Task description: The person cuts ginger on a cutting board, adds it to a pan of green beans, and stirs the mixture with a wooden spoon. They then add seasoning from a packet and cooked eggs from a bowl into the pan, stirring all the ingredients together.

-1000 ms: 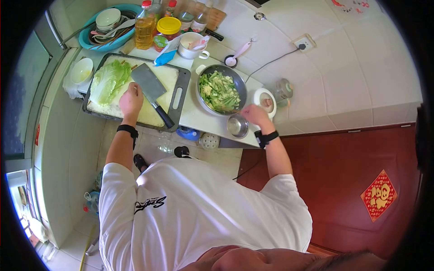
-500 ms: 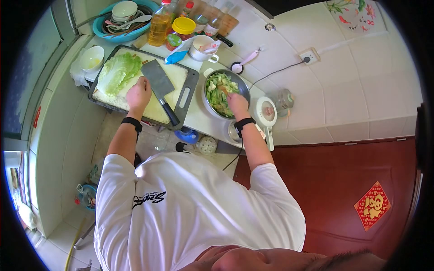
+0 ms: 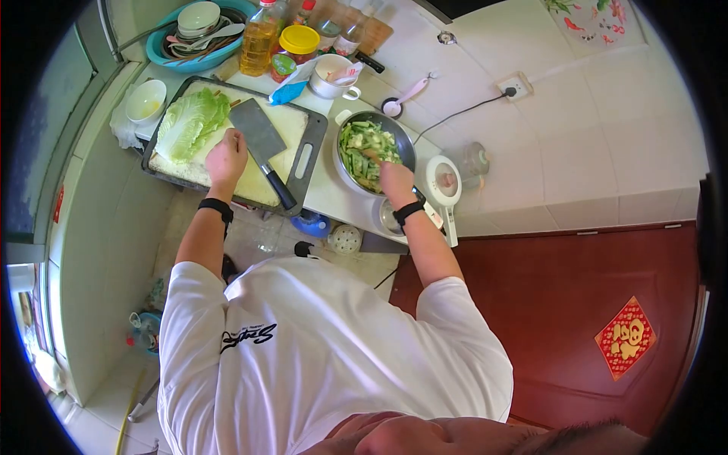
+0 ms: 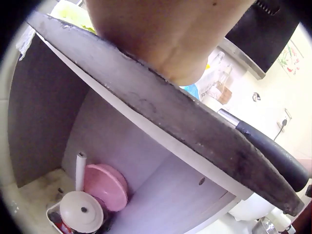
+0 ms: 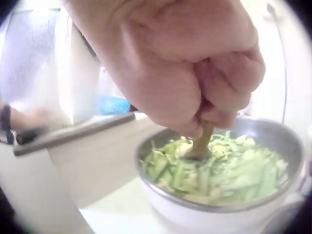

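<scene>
My right hand (image 3: 396,182) grips a wooden spatula (image 5: 202,145) whose lower end is down among chopped green vegetables (image 5: 222,168). These lie with pale yellow bits in a white pot (image 3: 339,163) with a dark grey inside. My left hand (image 3: 227,157) rests on the chopping board (image 3: 264,196), fingers curled in and nothing visible in them. In the left wrist view only its wrist and heel show above the board's edge. Beside that hand lie a cleaver (image 3: 259,130) with a black handle and several cabbage leaves (image 3: 189,125).
A white lid (image 3: 443,176) and a metal bowl (image 3: 388,216) sit right of the pot. Behind the board stand an oil bottle (image 3: 258,47), a yellow-lidded jar (image 3: 298,40) and a white enamel cup (image 3: 327,85). A blue basin (image 3: 158,53) holds dishes; a small bowl (image 3: 145,101) is at left.
My right hand has moved left from beside the metal bowl to over the pot, with the wooden spatula down in the vegetables. The left hand stays on the board.
</scene>
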The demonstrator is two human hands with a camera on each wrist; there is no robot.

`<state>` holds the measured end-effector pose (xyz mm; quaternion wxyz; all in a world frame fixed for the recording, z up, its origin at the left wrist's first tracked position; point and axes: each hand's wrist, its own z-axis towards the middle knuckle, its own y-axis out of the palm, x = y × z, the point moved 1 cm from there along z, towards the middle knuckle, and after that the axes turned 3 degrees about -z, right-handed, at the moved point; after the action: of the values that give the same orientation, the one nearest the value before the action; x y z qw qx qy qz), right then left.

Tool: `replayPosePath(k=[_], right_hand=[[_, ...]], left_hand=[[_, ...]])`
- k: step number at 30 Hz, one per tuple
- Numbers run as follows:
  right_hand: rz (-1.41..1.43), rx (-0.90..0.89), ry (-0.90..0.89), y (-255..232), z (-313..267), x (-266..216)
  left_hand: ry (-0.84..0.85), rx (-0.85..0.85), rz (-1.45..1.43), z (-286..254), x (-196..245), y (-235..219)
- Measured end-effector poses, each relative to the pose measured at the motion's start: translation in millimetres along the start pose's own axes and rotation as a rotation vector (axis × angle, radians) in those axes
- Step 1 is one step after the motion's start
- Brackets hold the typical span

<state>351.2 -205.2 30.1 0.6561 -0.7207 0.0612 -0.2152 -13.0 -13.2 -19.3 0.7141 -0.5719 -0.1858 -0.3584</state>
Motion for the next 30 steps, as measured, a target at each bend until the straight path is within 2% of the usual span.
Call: replayPosePath(k=[2, 4, 6, 8, 9, 10, 11, 13, 17, 20, 23, 25, 30], right_hand=[[0.03, 0.019, 0.044, -3.0, 0.7, 20.5], [0.091, -0.032, 0.123, -43.8, -7.9, 27.0], [0.116, -0.055, 0.078, -59.4, -22.1, 21.0], [0.279, -0.151, -0.092, -64.5, -35.3, 0.4], [0.217, -0.136, -0.077, -63.3, -38.6, -14.1], [0.221, -0.137, -0.071, -46.4, -34.5, -14.0], [0.107, -0.116, -0.039, -21.1, -26.1, -9.9], [-0.021, -0.105, 0.093, -21.8, -19.6, -1.2], [0.178, -0.03, 0.113, -50.6, -13.5, 36.7], [0.204, -0.027, 0.103, -69.8, 3.5, 25.9], [0.118, -0.048, 0.083, -24.7, 27.7, 10.4], [0.038, -0.039, 0.05, -17.3, 37.6, 0.4], [0.021, -0.042, 0.103, -26.3, 39.7, 32.0]], left_hand=[[0.015, 0.022, 0.009, -0.3, -2.5, 1.0], [0.021, 0.049, 0.003, 2.4, -1.0, 4.0], [0.01, 0.037, 0.023, 0.3, -1.9, 4.5], [0.001, 0.021, 0.012, -0.4, -0.2, -0.4], [-0.004, 0.004, -0.003, -0.2, 1.4, -1.1], [0.001, -0.001, -0.003, -0.5, 1.2, 0.2], [0.013, 0.015, 0.007, -0.6, 0.1, 1.7], [0.033, 0.032, 0.018, -1.4, -4.6, 5.7], [0.034, 0.048, 0.019, 4.0, -3.2, 5.7], [0.022, 0.013, 0.049, -0.6, -1.1, 3.6], [0.032, 0.022, 0.038, -1.6, -2.7, 5.2], [0.028, 0.033, 0.023, 1.1, -1.5, 2.4], [0.027, 0.035, 0.018, -0.1, -2.7, 3.1]])
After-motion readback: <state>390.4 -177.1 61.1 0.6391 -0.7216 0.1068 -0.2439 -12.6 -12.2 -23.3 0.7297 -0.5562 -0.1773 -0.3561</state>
